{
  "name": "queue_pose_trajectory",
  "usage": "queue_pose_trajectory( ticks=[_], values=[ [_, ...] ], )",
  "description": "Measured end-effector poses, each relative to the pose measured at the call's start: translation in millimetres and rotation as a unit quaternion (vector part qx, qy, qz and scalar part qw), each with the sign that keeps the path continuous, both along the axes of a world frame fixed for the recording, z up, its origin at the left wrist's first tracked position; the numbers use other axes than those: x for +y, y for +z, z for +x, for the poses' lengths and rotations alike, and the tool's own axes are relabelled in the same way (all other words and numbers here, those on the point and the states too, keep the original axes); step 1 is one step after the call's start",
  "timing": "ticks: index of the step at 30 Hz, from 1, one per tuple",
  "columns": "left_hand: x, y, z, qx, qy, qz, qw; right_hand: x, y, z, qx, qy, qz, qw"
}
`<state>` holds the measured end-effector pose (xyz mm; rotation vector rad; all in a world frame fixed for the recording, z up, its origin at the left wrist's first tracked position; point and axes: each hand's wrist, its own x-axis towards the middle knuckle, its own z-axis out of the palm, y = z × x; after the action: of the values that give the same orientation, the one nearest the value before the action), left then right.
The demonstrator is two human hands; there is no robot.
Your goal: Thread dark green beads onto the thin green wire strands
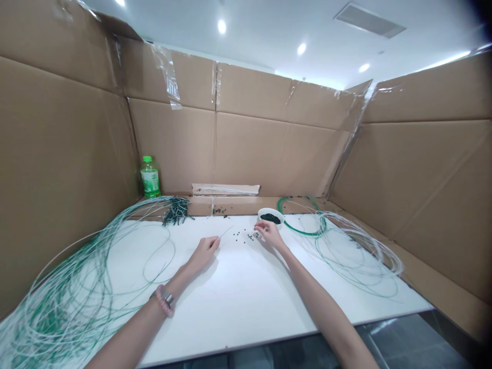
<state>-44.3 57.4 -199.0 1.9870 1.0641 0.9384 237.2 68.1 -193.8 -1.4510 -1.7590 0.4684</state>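
My left hand [207, 249] is closed in a pinch over the white tabletop [230, 307]. From its fingertips a thin pale wire [226, 231] sticks out toward the upper right. My right hand [270, 233] is held at the near side of a white bowl [282, 219] filled with small black pieces [270, 218]. Its thumb and finger are pressed together, and whatever sits between them is too small to make out. Several loose black beads [250, 237] lie scattered on the table between both hands.
Green and white wires [77, 282] sprawl over the left side, their dark ends bunched [177, 209]. More coiled wires [357, 246] and a green coil [302, 233] lie at right. A green bottle [150, 178] stands back left. Cardboard walls [269, 143] surround the table.
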Motion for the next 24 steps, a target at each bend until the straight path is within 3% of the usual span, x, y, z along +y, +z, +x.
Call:
queue_pose_trajectory(
  ticks=[19, 24],
  values=[
    [1.1, -1.4, -1.3, 0.009, -0.004, 0.0, 1.0, -3.4, -6.1, 1.0, -0.096, -0.008, -0.013, 0.995],
    [0.0, 0.4, -1.6, 0.006, -0.005, -0.003, 1.0, -4.5, 7.2, 2.6, -0.119, -0.04, 0.014, 0.992]
  ],
)
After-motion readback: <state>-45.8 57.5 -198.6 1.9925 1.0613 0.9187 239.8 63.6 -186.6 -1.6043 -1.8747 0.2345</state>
